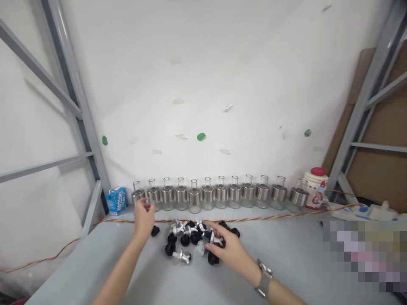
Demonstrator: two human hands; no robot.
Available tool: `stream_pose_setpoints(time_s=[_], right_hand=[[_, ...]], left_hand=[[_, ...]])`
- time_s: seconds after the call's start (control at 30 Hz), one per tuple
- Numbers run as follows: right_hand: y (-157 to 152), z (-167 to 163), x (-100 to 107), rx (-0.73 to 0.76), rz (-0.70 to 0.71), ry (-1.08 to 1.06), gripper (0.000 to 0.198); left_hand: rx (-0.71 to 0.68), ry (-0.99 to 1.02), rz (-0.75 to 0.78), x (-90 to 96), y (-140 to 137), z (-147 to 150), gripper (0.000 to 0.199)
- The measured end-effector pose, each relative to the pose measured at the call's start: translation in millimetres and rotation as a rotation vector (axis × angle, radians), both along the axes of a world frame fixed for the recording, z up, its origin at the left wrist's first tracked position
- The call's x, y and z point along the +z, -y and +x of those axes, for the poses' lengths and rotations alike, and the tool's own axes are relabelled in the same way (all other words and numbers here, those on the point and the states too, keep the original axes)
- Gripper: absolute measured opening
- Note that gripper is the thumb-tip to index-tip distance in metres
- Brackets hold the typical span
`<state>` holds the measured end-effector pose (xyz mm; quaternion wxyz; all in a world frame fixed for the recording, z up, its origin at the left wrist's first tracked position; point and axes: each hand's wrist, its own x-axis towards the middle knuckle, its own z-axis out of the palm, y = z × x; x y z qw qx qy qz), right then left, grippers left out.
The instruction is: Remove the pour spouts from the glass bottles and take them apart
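Observation:
My left hand [144, 218] is raised in front of the two leftmost bottles, fingers curved and apart. It partly covers a glass bottle with a steel sleeve [138, 195]; contact cannot be made out. My right hand [230, 250] reaches over a pile of bottle pourers [190, 230], thumb and fingers spread. A silver pourer with black parts [216, 239] shows between them, and whether they touch it is unclear. Black caps [185, 240] lie mixed among the pourers. Near the right thumb is a small clear piece [200, 248].
Several more steel-sleeved bottles [207, 195] line the wall. A blue carton [116, 201] stands left, a cream jar with a red lid [315, 186] right. A twisted wire [260, 218] crosses the grey table [280, 254]. Metal shelf posts [71, 76] flank it.

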<state>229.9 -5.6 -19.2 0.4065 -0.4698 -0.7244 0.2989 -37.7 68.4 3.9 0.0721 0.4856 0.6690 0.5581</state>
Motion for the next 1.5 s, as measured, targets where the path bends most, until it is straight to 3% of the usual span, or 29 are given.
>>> stream_pose_setpoints(time_s=[0.1,0.2,0.27,0.33,0.5,0.67,0.77,1.07,1.3,1.5], right_hand=[[-7,1,0,0.081,-0.217,-0.286,0.055],[-8,1,3,0.189,-0.329,-0.458,0.054],[-6,-1,5,0.250,-0.371,-0.506,0.052],[-1,-4,6,0.286,-0.415,-0.520,0.051],[1,-6,7,0.252,-0.449,-0.512,0.056],[-16,12,9,-0.088,-0.169,-0.464,0.045],[-22,19,11,-0.159,-0.140,-0.421,0.046],[-16,1,-4,0.042,-0.253,-0.421,0.048],[-12,-4,-12,0.198,-0.350,-0.353,0.038],[-5,-2,-8,0.164,-0.282,-0.234,0.034]], left_hand=[[-0.363,-0.060,-0.059,3.2,36,54,0.032],[-0.833,-0.198,-0.121,-4.6,71,92,0.035],[-0.903,-0.360,-0.103,-12.9,84,102,0.055],[-0.854,-0.522,-0.091,-20.0,87,104,0.060],[-0.800,-0.741,-0.036,-25.9,82,98,0.035],[-0.663,-0.598,-0.058,-27.1,76,95,0.034],[-0.605,-0.442,-0.095,-28.5,71,92,0.036],[-0.589,-0.322,-0.116,-36.8,68,92,0.040],[-0.734,-0.460,-0.084,-32.3,80,100,0.032],[-0.653,-0.608,0.050,-46.8,79,101,0.035]])
